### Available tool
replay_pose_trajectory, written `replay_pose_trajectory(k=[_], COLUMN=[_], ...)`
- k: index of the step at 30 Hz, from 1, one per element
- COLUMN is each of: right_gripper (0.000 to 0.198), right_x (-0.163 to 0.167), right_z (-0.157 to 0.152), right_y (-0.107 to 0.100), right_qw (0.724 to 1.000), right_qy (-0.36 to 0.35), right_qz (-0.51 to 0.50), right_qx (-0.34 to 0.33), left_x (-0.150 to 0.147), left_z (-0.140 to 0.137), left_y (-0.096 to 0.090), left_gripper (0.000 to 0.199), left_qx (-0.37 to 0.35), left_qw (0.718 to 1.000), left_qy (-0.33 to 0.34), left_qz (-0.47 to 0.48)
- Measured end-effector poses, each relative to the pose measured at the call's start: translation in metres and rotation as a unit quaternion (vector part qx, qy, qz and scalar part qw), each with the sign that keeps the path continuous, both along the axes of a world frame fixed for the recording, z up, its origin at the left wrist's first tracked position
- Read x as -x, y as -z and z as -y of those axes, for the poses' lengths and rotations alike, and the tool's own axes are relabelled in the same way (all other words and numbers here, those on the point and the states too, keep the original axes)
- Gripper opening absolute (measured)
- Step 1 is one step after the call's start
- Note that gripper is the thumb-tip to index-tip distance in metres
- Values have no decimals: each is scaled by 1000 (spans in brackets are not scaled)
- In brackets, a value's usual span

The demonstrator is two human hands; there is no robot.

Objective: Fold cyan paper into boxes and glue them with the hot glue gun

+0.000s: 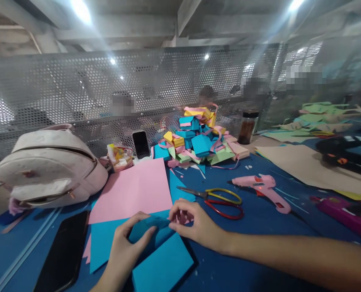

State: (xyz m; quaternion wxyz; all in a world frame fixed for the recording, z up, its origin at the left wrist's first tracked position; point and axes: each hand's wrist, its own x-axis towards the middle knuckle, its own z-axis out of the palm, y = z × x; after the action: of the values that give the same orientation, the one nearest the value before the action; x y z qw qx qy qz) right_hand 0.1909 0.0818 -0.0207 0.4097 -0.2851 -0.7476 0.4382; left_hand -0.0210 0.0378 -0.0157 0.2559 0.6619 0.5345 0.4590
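A folded blue paper piece (164,263) is held low over the table, with one broad panel facing up. My left hand (124,245) is closed on its left part, thumb in front and fingers behind. My right hand (197,225) pinches the upper right edge of the same piece; its fingertips partly hide what they grip. Just beyond lie a pink paper sheet (134,190) and larger blue sheets (103,243). Scissors (206,195) with one yellow and one red handle rest beyond my right hand.
A pink glue gun (264,182) lies right of the scissors. Stacked coloured paper boxes (195,140) stand by the perforated metal partition (156,77). A white backpack (52,166) and black phone (65,251) are left. A brown jar (248,127) and purple tool (344,215) are right.
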Motion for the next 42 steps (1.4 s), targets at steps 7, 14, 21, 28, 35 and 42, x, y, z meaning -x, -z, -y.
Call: replay_pose_trajectory(k=[7,14,21,28,35,42], right_gripper=[5,7,7,7,7,8], right_x=[0,-1,1,0,1,1], right_z=[-1,-1,1,2,2,2], right_y=[2,2,1,0,1,1], right_qw=[1000,1000,1000,1000,1000,1000], right_qy=[-8,-10,-1,-5,-9,-13], right_qz=[-2,0,-9,-8,-10,-8], right_qx=[-1,-5,-10,-11,-15,-22], left_x=[-1,-5,-5,-8,-8,-9], left_z=[1,1,5,7,6,8], left_y=[0,-6,-15,-18,-18,-18], left_gripper=[8,14,15,18,19,26], left_qx=[-12,15,35,33,30,39], left_qw=[1000,1000,999,999,999,999], left_qy=[-8,-8,-18,-26,-34,-14], left_qz=[16,16,7,1,-2,5])
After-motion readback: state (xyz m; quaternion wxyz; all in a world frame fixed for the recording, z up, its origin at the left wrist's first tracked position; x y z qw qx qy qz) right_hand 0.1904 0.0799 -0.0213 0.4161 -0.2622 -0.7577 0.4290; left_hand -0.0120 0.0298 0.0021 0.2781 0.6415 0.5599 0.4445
